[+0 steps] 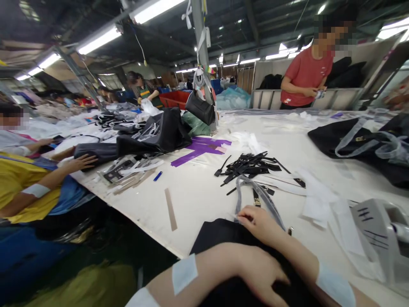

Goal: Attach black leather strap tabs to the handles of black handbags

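A black bag (220, 232) lies at the table's near edge, close to my body. Its handle (268, 198), wrapped in clear plastic, stands up in a loop beyond it. My right hand (260, 224) is closed in a pinch on the plastic wrap at the left foot of the handle. Across the bag's near part lies my left hand (262, 273), palm down with fingers apart; its fingertips are partly cut off by the bottom edge. A black strap with a gold buckle (257, 200) shows just past my right hand.
Black strap pieces (252, 166) are heaped beyond the handle. Purple strips (200, 149), a blue cutter-like piece (157, 176) and a tan strip (170, 209) lie leftward. A tape dispenser (377, 230) stands right, near another black bag (358, 140). Co-workers are at left and back.
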`<control>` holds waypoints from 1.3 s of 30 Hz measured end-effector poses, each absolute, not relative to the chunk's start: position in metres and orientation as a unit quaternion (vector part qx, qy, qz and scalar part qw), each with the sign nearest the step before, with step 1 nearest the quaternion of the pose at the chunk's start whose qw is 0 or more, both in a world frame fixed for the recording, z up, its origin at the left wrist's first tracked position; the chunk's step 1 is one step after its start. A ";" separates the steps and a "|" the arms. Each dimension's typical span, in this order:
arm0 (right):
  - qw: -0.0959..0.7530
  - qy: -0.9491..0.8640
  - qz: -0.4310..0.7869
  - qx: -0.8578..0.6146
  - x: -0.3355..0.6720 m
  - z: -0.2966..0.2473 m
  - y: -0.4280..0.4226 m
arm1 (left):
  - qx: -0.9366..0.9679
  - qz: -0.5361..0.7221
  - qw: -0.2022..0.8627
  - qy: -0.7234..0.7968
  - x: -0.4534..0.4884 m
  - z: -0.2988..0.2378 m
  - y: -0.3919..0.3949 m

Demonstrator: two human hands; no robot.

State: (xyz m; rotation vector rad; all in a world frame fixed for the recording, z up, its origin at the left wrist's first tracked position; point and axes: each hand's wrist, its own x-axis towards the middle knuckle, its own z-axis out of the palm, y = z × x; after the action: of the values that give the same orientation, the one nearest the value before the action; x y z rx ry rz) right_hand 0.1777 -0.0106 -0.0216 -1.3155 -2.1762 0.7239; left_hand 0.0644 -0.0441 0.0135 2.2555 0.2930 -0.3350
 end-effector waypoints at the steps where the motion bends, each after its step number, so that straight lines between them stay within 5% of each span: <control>1: 0.242 -0.788 0.280 -0.492 0.178 -0.032 -0.011 | 0.882 -0.162 0.431 0.096 0.047 0.025 -0.032; 5: 0.214 -0.770 0.282 -0.530 0.189 -0.050 -0.013 | 0.805 0.005 0.562 0.188 -0.005 0.047 0.034; 8: 0.191 -0.772 0.278 -0.539 0.196 -0.048 -0.014 | 0.760 0.151 0.379 0.506 -0.005 0.018 0.084; 13: 0.157 -0.800 0.277 -0.508 0.201 -0.043 -0.022 | 0.718 0.154 0.266 0.624 0.020 -0.060 0.115; 23: 0.108 -0.820 0.186 -0.531 0.200 -0.045 -0.023 | 0.675 0.208 0.278 0.651 0.030 -0.090 0.108; 27: 0.278 -0.748 0.123 -0.590 0.220 -0.036 -0.020 | 0.618 0.250 0.353 0.656 0.026 -0.078 0.102; 30: 0.397 -0.618 -0.039 -0.677 0.252 -0.022 -0.021 | 0.575 0.308 0.406 0.640 0.019 -0.061 0.093; 35: 0.242 -0.583 -0.196 -0.750 0.286 0.000 -0.029 | 0.508 0.494 0.474 0.523 0.013 -0.018 0.070; 39: 0.307 -0.639 -0.083 -0.700 0.261 0.016 -0.040 | 0.434 0.597 0.586 0.334 0.014 0.019 0.046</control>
State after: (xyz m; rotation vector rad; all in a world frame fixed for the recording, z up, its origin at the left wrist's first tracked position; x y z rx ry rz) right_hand 0.2605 -0.0397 0.0159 -1.8519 -1.6916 -0.2205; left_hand 0.0136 0.0459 0.0186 1.0122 0.7788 1.3926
